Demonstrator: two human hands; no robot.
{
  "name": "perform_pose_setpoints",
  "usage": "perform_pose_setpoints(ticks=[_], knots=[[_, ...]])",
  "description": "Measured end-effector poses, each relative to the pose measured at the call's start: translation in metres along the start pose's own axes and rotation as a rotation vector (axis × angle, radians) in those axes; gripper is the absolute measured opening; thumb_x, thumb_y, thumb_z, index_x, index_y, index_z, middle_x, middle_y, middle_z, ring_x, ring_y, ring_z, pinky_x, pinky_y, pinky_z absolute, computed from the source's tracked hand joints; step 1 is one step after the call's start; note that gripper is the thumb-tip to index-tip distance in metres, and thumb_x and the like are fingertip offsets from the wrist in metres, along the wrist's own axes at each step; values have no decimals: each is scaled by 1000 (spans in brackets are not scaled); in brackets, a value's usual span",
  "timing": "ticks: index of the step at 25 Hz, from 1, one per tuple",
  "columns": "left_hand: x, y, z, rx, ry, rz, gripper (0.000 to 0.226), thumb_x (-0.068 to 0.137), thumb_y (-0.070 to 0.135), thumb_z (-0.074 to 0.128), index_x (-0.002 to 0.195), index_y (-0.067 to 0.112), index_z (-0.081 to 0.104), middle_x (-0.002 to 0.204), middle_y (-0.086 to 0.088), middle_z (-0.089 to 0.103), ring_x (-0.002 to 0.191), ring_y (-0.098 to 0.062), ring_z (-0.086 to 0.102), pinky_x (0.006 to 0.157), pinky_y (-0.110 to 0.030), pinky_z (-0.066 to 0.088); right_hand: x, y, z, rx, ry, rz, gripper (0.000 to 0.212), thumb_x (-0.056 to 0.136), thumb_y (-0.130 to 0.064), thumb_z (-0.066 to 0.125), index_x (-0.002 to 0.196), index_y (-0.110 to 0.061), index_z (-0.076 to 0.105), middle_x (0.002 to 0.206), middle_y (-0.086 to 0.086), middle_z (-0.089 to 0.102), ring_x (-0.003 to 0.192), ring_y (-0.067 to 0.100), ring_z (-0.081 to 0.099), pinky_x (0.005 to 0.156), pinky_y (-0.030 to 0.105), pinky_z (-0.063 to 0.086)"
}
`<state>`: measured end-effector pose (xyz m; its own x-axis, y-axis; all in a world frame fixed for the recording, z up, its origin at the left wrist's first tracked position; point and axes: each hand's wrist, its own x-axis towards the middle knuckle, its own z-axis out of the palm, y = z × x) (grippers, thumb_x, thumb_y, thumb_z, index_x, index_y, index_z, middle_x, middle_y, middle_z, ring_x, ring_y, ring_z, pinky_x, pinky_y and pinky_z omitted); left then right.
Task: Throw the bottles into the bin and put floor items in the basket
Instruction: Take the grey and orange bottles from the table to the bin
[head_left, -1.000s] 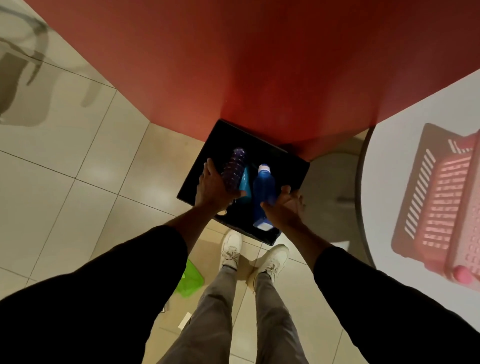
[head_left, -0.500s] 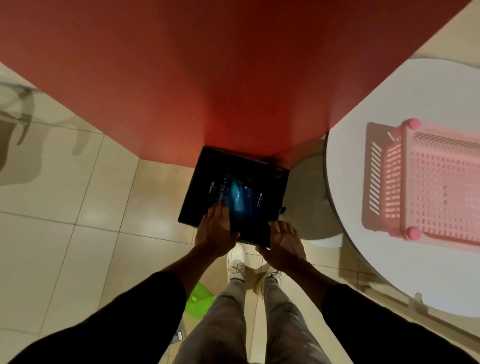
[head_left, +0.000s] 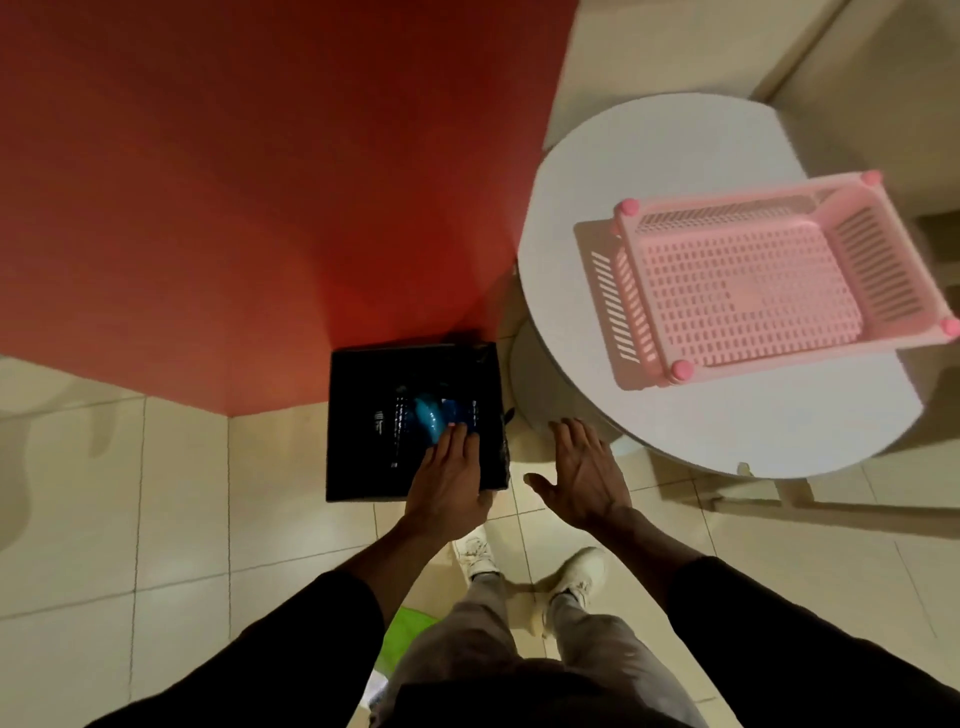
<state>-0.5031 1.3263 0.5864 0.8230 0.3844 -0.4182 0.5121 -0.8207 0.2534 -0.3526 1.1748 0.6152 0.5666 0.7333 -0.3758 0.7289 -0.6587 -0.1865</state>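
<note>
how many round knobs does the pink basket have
4, one per corner of the pink basket: far-left knob, far-right knob, near-right knob, near-left knob. None look hidden.

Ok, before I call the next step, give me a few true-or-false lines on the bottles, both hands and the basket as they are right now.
1. Bottles lie inside the black bin. True.
2. The right hand grips a bottle. False: it is open and holds nothing, beside the bin.
3. The pink basket stands on the round table. True.
4. A green thing lies in the basket. False: nothing shows in the basket. The green thing is on the floor by the person's legs.
5. The left hand is over the bin with straight fingers. True.
</note>
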Motion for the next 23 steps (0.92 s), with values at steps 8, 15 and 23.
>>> perform_pose_setpoints(ticks=[8,15,23], knots=[[22,96,-3,120,-25,298,100,95,57,63,166,5,15,176,-16,9,164,-30,2,131,-42,16,-106,90,9,171,81,246,86,94,-68,49,156,-11,32,160,11,38,150,30,32,124,44,28],[7,215,20,278,-20,508,103,96,75,43,168,6,16,177,-15,1,165,-29,-3,131,-42,9,-220,188,25,242,143,451,90,94,-74,41,156,-9,32,162,12,36,151,32,31,125,45,26],[-29,376,67,361,-72,727,107,94,82,36,168,8,13,178,-13,0,165,-29,-2,133,-45,12,-338,286,51,350,232,682,92,94,-74,41,158,-10,30,164,13,33,154,31,26,127,44,21]])
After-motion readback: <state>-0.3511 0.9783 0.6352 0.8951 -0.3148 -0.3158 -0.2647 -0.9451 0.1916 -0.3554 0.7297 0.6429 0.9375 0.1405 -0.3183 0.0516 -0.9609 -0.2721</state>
